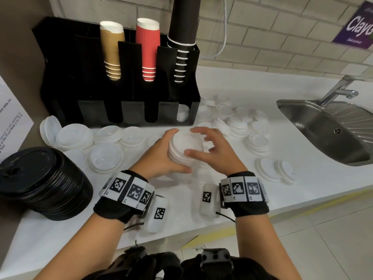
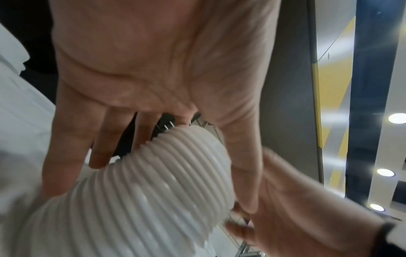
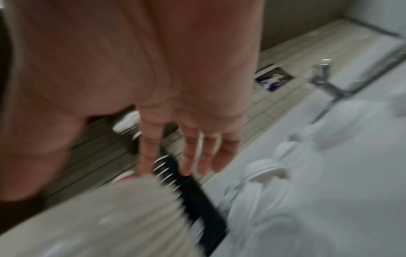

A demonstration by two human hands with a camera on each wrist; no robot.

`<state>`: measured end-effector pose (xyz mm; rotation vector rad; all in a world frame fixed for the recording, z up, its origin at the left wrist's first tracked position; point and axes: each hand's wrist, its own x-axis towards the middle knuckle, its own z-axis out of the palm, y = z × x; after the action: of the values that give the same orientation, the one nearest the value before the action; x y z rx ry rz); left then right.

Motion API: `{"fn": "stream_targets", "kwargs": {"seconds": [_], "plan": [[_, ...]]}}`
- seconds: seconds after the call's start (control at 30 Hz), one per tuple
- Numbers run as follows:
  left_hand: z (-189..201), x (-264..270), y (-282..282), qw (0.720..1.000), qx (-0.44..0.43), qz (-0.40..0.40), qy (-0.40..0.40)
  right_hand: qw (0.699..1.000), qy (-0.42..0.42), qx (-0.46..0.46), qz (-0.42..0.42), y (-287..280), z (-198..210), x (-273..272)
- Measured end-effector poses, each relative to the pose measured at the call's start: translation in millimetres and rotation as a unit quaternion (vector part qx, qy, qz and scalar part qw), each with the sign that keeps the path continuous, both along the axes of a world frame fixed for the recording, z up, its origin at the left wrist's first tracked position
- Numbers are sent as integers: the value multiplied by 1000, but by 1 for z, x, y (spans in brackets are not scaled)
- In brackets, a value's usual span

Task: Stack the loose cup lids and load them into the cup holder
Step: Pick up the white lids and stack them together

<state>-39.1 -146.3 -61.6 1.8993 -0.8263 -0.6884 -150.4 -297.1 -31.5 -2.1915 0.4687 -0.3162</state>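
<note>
Lid stack [image 1: 185, 148] (white) gripped by left hand [image 1: 161, 156], right hand [image 1: 214, 150].

From the left wrist we see our left hand [image 2: 158, 83] palm-on, its fingers [image 2: 66, 147] and thumb wrapped around a ribbed stack of white lids [image 2: 136, 200]. Our right hand [image 2: 296, 208], blurred, comes in from the lower right and touches the stack's side beside the left thumb. Round ceiling lights [image 2: 396, 118] glow behind.
</note>
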Motion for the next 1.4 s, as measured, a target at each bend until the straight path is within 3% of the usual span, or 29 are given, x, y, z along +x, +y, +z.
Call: {"fn": "stream_targets", "kwargs": {"seconds": [0.07, 0.1, 0.2, 0.27, 0.37, 0.6, 0.73, 0.9, 1.2, 1.27, 1.4], "plan": [[4, 2, -3, 1000, 9, -6, -9, 995, 40, 14, -95, -21, -2, -11], [6, 3, -4, 1000, 15, -7, -16, 985, 99, -6, -141, -34, -3, -18], [10, 7, -7, 999, 31, -10, -23, 922, 290, -81, -244, -64, -7, -42], [11, 9, -8, 999, 35, -10, -20, 890, 349, -77, -285, -74, -11, -54], [13, 10, -11, 999, 36, -11, -25, 877, 382, -63, -286, -77, -17, -60], [12, 7, -15, 1000, 14, 17, -20, 940, 298, -11, -165, -71, -8, -42], [10, 4, -14, 999, 2, 31, -15, 918, 348, -75, -177, -75, -7, -41], [9, 5, -15, 999, 2, 37, -14, 936, 331, -30, -119, -81, -12, -36], [5, 6, -19, 998, -9, 62, -16, 923, 356, -116, -89, -86, -13, -23], [3, 6, -19, 997, -11, 75, -27, 941, 310, -98, -97, -91, -4, -22], [2, 6, -22, 994, 1, 102, -51, 991, 117, -13, -61, -88, 22, -11]]}}
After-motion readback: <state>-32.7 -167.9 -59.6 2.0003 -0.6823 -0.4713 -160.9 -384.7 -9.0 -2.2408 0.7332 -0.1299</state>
